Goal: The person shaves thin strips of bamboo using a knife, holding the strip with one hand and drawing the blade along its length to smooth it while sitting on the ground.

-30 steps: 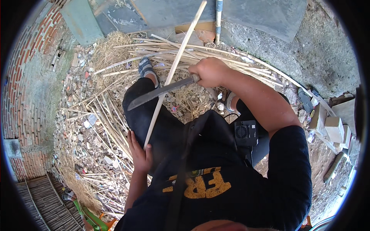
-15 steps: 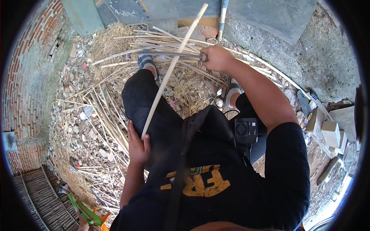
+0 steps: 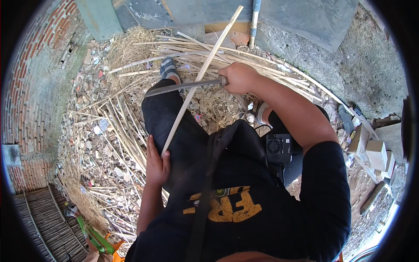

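A long pale bamboo strip [image 3: 183,109] slants from my left thigh up and away to the right. My left hand [image 3: 158,165] is closed around its near end, fingers along the thigh. In my right hand [image 3: 240,77] is the handle of a machete, gripped in a fist. The dark machete blade [image 3: 170,88] points left over my left knee and crosses the strip about midway. Whether the edge bites into the strip, I cannot tell.
Bamboo strips [image 3: 161,50] lie heaped beyond my feet, and more strips [image 3: 124,129] to the left on rubble. A concrete wall [image 3: 366,74] and wood blocks [image 3: 376,155] are at right, a brick wall [image 3: 32,109] at left. Another person's green clothing [image 3: 99,242] shows lower left.
My right hand has come slightly nearer and left, and the machete blade has swung down toward me along the strip. My left hand stays at the strip's near end.
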Available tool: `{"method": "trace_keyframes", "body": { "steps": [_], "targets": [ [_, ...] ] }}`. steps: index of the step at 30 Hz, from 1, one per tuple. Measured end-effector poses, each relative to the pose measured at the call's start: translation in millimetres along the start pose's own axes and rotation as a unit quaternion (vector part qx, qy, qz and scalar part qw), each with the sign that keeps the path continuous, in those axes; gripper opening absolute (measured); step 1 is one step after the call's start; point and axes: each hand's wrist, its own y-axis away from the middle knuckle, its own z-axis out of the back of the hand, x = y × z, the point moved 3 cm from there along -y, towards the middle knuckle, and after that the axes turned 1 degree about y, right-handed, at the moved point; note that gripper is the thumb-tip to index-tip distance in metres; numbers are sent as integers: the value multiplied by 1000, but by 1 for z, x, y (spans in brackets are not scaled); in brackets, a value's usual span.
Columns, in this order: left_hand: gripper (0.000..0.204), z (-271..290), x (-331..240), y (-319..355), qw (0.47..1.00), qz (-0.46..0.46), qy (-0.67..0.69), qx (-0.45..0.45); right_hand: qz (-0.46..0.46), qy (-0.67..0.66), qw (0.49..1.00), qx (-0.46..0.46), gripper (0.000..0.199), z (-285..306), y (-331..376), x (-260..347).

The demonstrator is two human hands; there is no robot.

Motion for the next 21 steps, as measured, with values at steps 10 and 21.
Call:
{"method": "trace_keyframes", "body": {
  "steps": [10, 21],
  "targets": [
    [41, 11, 5, 18, 990, 50, -127, -39, 48, 19, 998, 26, 44, 21, 15, -6],
    [46, 7, 14, 1, 991, 98, 88, 13, 11, 168, 982, -80, 32, 62, 24, -3]
  ]
}}
